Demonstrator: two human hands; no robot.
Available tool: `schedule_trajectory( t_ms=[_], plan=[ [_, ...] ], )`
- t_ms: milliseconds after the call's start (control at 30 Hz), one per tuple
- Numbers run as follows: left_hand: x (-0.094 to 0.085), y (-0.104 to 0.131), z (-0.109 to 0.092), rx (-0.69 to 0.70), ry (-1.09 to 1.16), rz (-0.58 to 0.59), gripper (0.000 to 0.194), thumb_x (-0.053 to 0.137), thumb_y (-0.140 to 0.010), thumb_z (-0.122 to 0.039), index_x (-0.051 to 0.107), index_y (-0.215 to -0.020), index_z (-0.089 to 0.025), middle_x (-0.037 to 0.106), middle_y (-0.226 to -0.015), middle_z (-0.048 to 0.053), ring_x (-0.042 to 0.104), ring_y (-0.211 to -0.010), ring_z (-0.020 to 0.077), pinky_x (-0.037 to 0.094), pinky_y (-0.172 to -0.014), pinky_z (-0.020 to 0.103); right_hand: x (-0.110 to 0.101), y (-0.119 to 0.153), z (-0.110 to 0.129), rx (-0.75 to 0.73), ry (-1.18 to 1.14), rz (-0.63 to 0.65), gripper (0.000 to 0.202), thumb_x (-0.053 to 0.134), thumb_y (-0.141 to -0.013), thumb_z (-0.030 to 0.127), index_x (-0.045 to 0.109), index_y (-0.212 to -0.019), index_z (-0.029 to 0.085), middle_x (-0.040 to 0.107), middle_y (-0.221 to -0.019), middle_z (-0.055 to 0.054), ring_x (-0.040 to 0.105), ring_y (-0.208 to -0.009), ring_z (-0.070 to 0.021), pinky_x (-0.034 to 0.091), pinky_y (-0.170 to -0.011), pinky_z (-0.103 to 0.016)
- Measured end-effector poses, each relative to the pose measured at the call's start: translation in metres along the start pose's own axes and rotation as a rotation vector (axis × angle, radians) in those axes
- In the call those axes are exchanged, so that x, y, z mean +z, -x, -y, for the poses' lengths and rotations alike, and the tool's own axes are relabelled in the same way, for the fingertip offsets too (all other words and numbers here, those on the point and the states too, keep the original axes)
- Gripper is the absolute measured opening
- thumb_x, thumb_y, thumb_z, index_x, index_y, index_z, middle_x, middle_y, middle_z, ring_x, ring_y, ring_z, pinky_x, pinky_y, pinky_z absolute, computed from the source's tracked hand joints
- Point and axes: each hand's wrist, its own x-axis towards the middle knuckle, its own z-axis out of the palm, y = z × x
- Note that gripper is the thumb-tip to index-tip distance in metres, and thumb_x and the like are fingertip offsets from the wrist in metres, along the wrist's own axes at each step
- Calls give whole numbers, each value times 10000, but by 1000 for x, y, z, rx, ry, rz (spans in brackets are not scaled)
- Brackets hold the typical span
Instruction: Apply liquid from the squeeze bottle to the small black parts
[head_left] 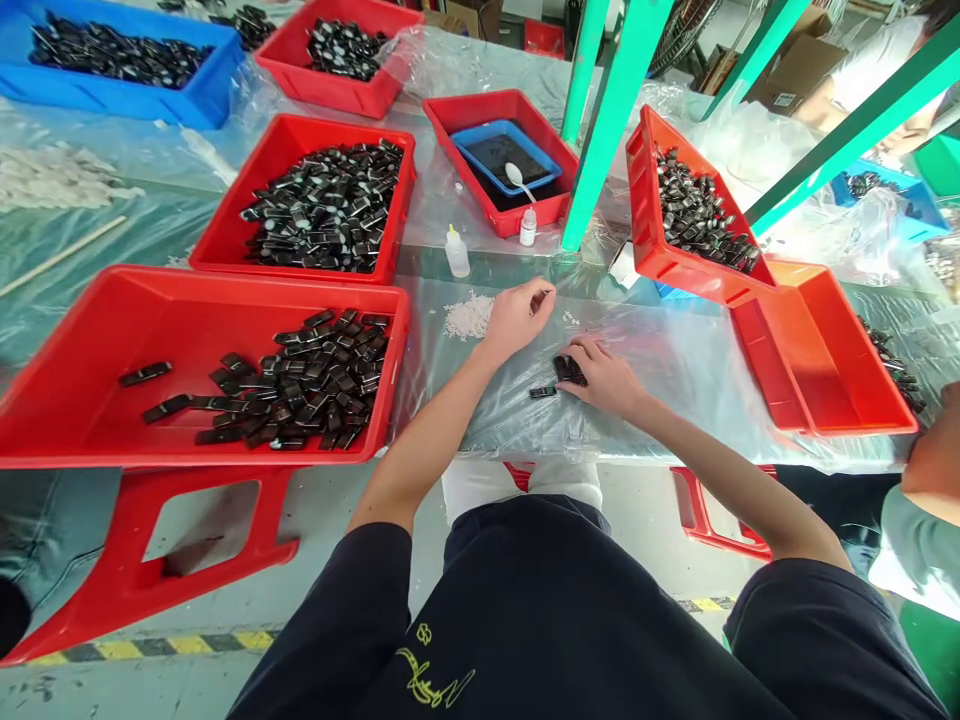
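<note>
My left hand [519, 318] is held just above the table with its fingers curled together. Whatever may be between the fingertips is hidden. Beside it lies a pile of small white pieces [469, 316]; a few more white pieces [571, 318] are scattered to its right. My right hand [606, 378] rests on the plastic sheet, fingers closed around a small cluster of glossy black pieces [568, 371]. One loose black piece [543, 392] lies to the left of that cluster. A squeeze bottle [457, 252] with a yellowish tip stands beyond my left hand.
Red bins of black pieces stand left [150, 290], behind [217, 235] and right [645, 240]. A red tray [450, 120] holds a blue tray and a white spoon [517, 178]. Green posts [589, 170] rise behind. Another person's arm [934, 450] is at the right edge.
</note>
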Motion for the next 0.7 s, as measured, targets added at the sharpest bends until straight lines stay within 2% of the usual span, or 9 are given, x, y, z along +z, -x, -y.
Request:
schedule_trajectory(
  t_ms=[133,200,267,367,500,600,700],
  plan=[
    [1,0,0,9,-5,4,199,529,-1015,-320,667,-924,-209,711,-773,14,627,-686,151,431,-687,288,-6,13,-11,-55,-20,22,562,675,-997,394,505,-1497,200,521,-1555,-199,551,-1374,-386,596,-895,-491],
    [1,0,0,7,-14,14,203,525,-1022,-323,667,-929,-211,712,-777,16,630,-690,154,433,-688,290,-9,18,-11,-69,29,-11,565,678,-997,384,511,-1500,188,491,-1600,-210,502,-1423,-411,546,-1003,-548],
    [2,1,0,8,-26,23,207,521,-1028,-325,668,-935,-214,716,-785,19,629,-691,155,436,-690,292,-9,22,-6,-106,57,-88,502,656,-1016,375,553,-1467,178,521,-1583,-203,467,-1448,-407,482,-1077,-557],
    [3,1,1,13,-34,26,211,520,-1030,-330,671,-942,-213,716,-783,19,621,-685,153,443,-696,292,-2,19,10,-210,54,-153,334,605,-1045,317,654,-1347,184,649,-1421,-173,525,-1344,-358,456,-1039,-494],
    [2,1,2,15,-9,10,209,531,-1018,-327,676,-929,-205,718,-785,20,615,-682,143,457,-710,290,7,5,22,-307,34,-113,216,597,-1034,255,747,-1171,183,726,-1250,-149,574,-1215,-338,445,-946,-447],
    [-2,-1,0,-26,55,-9,241,552,-1017,-384,674,-905,-208,727,-791,21,624,-693,142,467,-705,290,1,-12,13,-261,-99,-126,234,554,-1048,278,770,-1098,205,763,-1070,-107,627,-1064,-286,456,-914,-409],
    [-5,-3,-4,-73,189,-41,339,562,-1014,-501,687,-901,-207,744,-807,31,648,-719,151,472,-670,290,-13,-35,-8,-100,-293,-230,240,540,-1023,269,769,-1025,198,743,-897,-65,628,-832,-214,468,-821,-348]
  ],
)
